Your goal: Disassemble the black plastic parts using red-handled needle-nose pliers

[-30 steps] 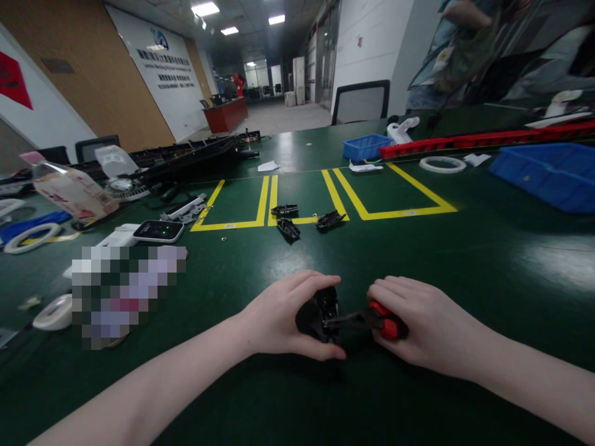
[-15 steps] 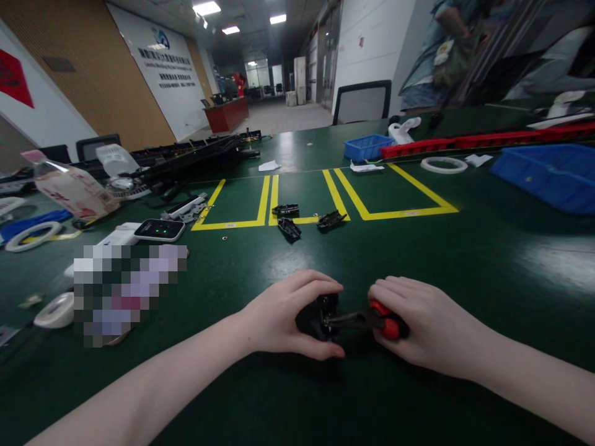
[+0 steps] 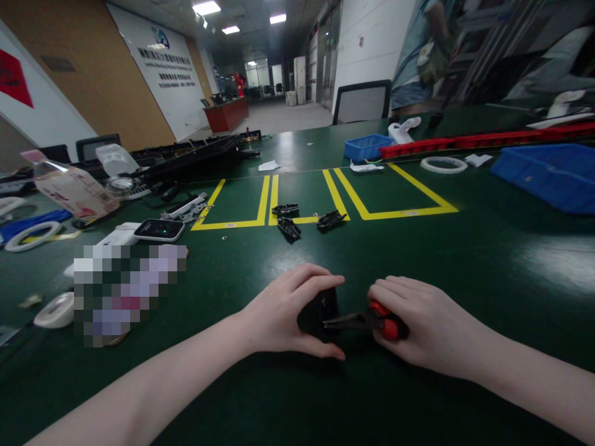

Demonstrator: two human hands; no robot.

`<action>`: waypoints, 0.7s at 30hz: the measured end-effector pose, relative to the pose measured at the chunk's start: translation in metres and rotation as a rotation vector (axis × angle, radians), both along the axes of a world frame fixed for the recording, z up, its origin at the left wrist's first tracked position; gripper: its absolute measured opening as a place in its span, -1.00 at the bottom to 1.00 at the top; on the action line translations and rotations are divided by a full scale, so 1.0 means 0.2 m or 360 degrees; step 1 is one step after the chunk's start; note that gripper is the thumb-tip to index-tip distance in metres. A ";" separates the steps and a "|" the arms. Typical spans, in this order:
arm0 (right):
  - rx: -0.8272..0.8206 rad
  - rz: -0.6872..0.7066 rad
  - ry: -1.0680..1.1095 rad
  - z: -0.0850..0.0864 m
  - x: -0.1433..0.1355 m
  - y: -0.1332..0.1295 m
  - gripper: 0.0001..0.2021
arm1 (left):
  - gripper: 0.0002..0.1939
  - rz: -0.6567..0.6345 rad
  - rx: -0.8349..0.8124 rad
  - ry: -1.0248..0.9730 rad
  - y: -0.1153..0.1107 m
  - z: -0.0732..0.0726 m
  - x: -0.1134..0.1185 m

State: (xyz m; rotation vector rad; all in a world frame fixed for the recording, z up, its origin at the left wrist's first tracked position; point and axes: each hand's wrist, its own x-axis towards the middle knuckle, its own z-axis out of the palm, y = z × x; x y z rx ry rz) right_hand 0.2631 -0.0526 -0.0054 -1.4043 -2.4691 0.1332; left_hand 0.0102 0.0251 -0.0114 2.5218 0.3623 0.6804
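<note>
Pale light from ceiling panels falls on a green table, its far edge facing a hallway. Near the middle of its nearer part, the left hand curves around a black part, thumb and index fingertips well apart, the part held in the hollow between. The right hand is closed around the red handles of needle-nose pliers, whose tips meet the part's right side. Ahead of the hands, three small black pieces lie around the middle yellow tape outline. Leftward is a black device with a green light; toward the right edge sits a large blue bin. By the far edge stands a mesh-backed chair; a person is at far right.
</note>
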 end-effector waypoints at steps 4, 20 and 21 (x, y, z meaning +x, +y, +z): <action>0.0028 0.0011 -0.0003 -0.01 0.01 0.00 -0.91 | -0.14 0.0011 -0.0019 0.0025 0.00 0.00 0.00; 0.0137 -0.0002 0.0012 -0.06 0.04 0.01 -0.92 | -0.32 0.0198 -0.0080 0.0153 0.00 0.00 0.00; 0.0140 -0.0008 0.0012 -0.06 0.04 0.02 -0.92 | -0.33 0.0202 -0.0085 0.0178 0.00 0.00 0.00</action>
